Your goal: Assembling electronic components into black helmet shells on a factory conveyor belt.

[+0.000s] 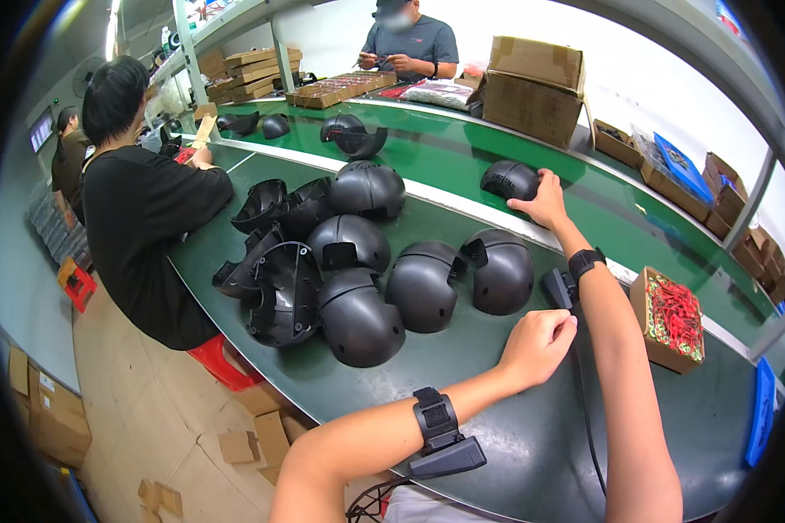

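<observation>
On the green belt, my right hand (544, 200) grips the near right edge of a black dome-shaped plastic shell (509, 180), thumb low and fingers at its side. My left hand (539, 347) is closed in a fist above the dark green tabletop (497, 427); whatever it may hold is hidden. To its left stand similar shells, the nearest being a notched one (501, 275), with another shell (423, 288) beside it. Further left, several more lie in a cluster, some turned to show a hollow inside (283, 292).
An open carton of red wire pieces (674, 318) stands right of my right forearm. A black cable (587, 410) runs between my arms. A person in black (153, 209) sits at the left; another person (410, 48) works across the belt. Cardboard boxes (532, 91) stand beyond the belt.
</observation>
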